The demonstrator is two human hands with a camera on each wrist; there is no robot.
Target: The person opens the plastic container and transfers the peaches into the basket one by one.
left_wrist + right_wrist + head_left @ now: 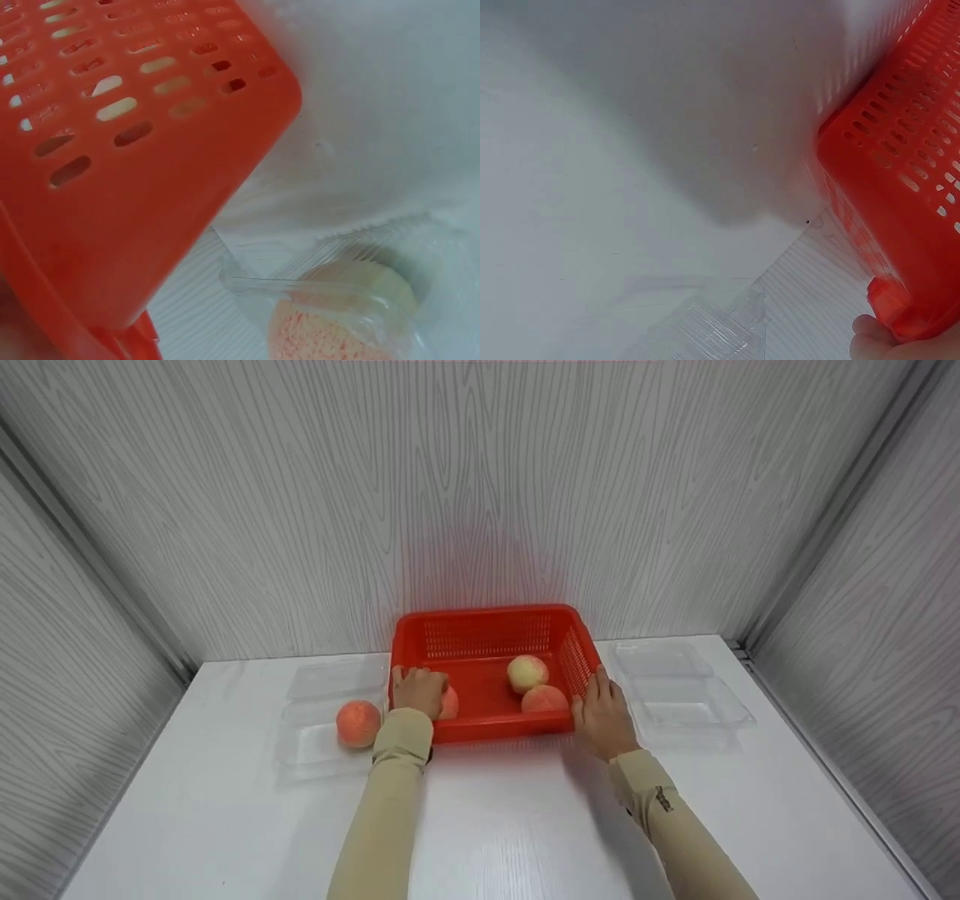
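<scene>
A red plastic basket (480,727) with slotted walls stands at the back of the table against the wall. My left hand (420,690) grips its left rim, near the front corner. At the right side my right hand (604,718) holds the rim, with the thumb (868,328) at the corner in the right wrist view. Inside the basket lie a pale yellow peach (528,673), a pinkish peach (545,701) beside it, and another peach (450,703) partly hidden by my left hand. The outer wall of the basket (187,172) fills much of the left wrist view.
Left of the basket, an open clear plastic clamshell box (306,742) holds an orange-red peach (358,724). To the right lies another open clear box (679,712). Pale wood-grain panels (480,495) rise behind and at both sides of the white table (495,825).
</scene>
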